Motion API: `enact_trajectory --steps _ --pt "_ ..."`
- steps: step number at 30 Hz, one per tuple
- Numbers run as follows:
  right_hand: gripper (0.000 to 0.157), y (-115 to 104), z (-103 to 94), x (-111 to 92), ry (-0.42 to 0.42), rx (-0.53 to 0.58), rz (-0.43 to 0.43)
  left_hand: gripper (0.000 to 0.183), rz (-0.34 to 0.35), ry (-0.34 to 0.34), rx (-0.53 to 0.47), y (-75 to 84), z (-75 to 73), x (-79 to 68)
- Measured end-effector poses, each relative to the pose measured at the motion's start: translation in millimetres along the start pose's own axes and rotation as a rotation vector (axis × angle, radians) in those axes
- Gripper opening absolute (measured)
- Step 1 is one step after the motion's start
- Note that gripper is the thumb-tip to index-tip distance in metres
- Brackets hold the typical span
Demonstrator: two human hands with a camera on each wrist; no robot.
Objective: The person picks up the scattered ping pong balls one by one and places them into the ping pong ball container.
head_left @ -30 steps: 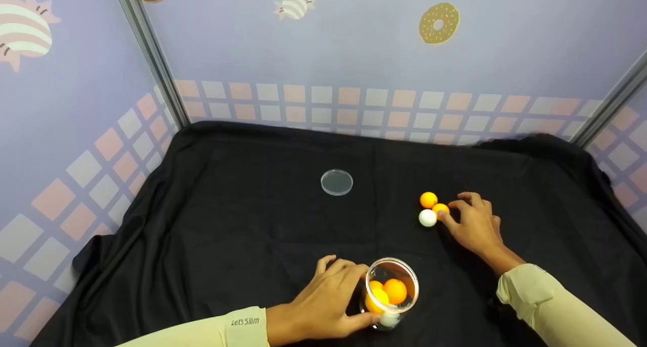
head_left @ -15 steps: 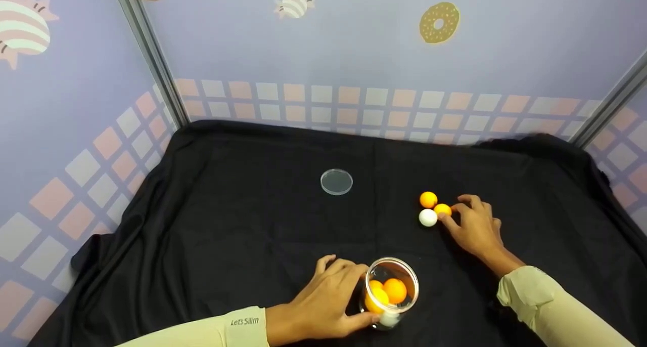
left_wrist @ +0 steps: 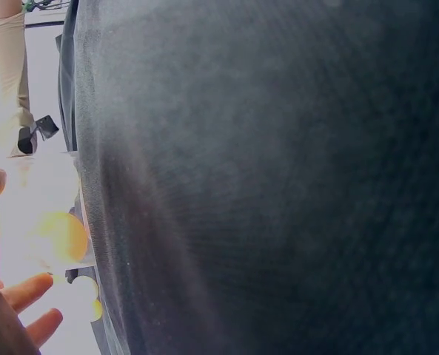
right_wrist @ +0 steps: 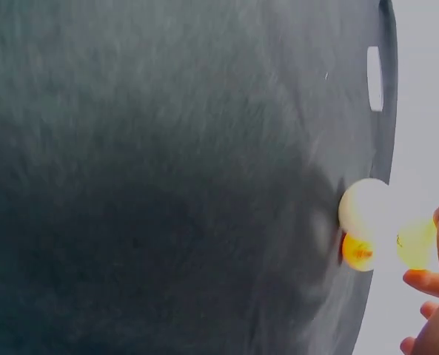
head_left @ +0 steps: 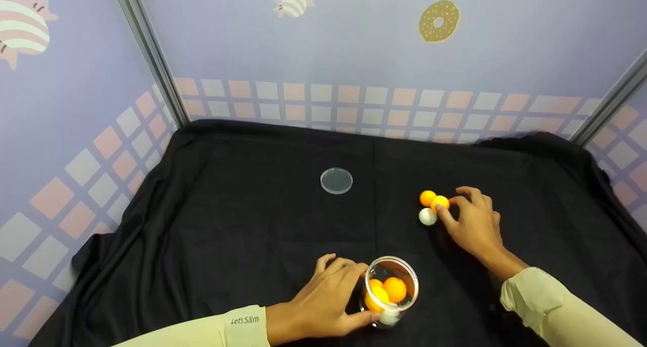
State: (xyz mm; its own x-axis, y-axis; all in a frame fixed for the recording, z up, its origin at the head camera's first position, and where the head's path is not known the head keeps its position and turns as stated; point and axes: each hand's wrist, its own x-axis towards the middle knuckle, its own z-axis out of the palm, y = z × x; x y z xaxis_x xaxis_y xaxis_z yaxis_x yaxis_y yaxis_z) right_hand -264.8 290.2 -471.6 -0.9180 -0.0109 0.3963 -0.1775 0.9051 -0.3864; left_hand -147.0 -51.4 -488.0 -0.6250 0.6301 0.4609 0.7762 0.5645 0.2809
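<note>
With thumb and fingers around its left side, my left hand point(head_left: 328, 299) holds a clear jar point(head_left: 413, 299) that stands uncapped on the cloth. Inside it lie several ping-pong balls, orange ones point(head_left: 395, 290) and a white one point(head_left: 389, 317). Farther right, my right hand point(head_left: 474, 223) pinches an orange ping-pong ball point(head_left: 440, 203) between thumb and fingers. In the right wrist view this pinched ball point(right_wrist: 416, 244) is raised off the cloth. A white ball point(head_left: 427, 216) and another orange ball point(head_left: 427, 198) rest on the cloth just beside it.
A clear round lid point(head_left: 336, 181) lies flat near the middle of the black cloth point(head_left: 242, 195). Patterned wall panels point(head_left: 354, 43) enclose the table at the back and both sides. The cloth bunches into folds point(head_left: 126, 251) at the left.
My right hand has closed its pinch on the orange ball and lifted it slightly off the cloth. The left hand and the jar have stayed in place.
</note>
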Motion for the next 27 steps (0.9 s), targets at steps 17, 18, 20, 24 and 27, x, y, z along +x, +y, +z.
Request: enact_trajectory --steps 17,18,20,24,27 --pt "0.025 -49.8 -22.8 -24.9 0.114 0.137 -0.22 0.067 -0.005 -0.002 -0.005 -0.4 0.8 -0.3" --pt "0.023 -53.6 -24.2 -27.3 0.124 0.155 -0.239 0.067 -0.003 0.0 -0.004 -0.5 0.9 -0.3" --pt "0.022 -62.2 -27.2 -32.5 0.141 0.193 -0.276 0.067 0.001 0.005 -0.001 -0.7 1.3 -0.5" --pt "0.022 -80.8 -34.1 -44.9 0.157 0.266 -0.355 0.067 0.009 0.011 -0.001 -0.9 1.7 -0.3" --pt "0.021 -93.7 -40.2 -53.4 0.165 0.298 -0.413 0.066 0.006 0.01 -0.006 -1.0 1.6 0.2"
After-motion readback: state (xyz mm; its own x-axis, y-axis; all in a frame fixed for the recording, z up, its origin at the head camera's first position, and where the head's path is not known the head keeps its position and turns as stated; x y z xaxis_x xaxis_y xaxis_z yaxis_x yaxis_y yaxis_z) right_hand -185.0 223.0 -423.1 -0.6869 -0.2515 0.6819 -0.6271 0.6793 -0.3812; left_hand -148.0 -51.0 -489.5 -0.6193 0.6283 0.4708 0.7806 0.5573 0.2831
